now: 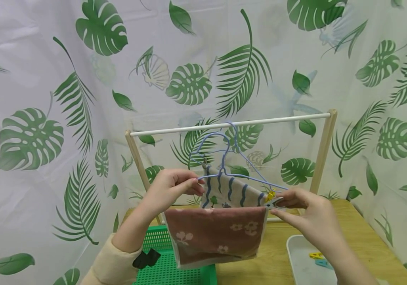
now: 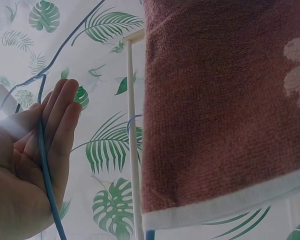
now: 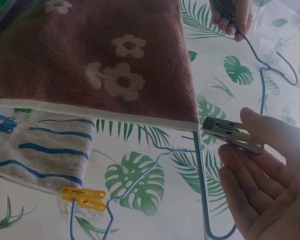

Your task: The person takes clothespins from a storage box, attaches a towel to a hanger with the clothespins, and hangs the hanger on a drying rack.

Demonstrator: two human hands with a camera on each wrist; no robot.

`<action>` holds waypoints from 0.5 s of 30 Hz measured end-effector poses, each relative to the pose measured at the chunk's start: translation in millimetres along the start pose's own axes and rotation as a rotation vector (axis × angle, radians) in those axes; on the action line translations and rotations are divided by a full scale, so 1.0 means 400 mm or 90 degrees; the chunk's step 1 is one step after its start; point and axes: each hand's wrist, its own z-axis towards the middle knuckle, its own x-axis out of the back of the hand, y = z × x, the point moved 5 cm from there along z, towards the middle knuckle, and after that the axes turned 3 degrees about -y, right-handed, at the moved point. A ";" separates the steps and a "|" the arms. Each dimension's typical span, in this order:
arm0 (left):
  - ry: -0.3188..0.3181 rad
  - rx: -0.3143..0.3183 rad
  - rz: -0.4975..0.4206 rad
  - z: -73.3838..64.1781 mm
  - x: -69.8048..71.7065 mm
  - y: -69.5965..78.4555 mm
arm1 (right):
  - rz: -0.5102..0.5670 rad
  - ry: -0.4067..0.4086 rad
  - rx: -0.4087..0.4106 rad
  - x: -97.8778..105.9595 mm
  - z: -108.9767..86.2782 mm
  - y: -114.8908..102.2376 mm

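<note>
My left hand [image 1: 174, 188] pinches the left arm of a blue wire clothes hanger [image 1: 221, 174] between thumb and fingers. A reddish-brown towel [image 1: 217, 237] with pale flowers and a white edge hangs folded from this hanger. In my right hand [image 1: 310, 208] is a grey clothespin [image 3: 230, 132], pinched between thumb and fingers, its tip right at the towel's upper right corner. Behind, a second blue hanger [image 1: 249, 158] hangs on the white rod [image 1: 260, 120]. It carries a beige towel [image 1: 237, 192] with wavy blue stripes, held by a yellow clothespin [image 3: 82, 196].
The drying rack has wooden side posts [image 1: 322, 154] and stands on a wooden table [image 1: 346, 221]. A green basket [image 1: 165, 265] is at the front left. At the right, a white tray [image 1: 294, 247] holds yellow and blue clothespins [image 1: 322, 262]. A leaf-patterned curtain [image 1: 117, 79] surrounds the table.
</note>
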 end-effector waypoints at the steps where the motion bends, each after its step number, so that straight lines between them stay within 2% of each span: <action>1: 0.001 0.001 0.002 -0.001 -0.001 0.000 | -0.001 0.000 0.002 0.001 -0.001 0.000; 15: 0.000 0.025 0.006 -0.008 -0.017 -0.001 | -0.051 -0.018 -0.007 0.009 -0.009 0.012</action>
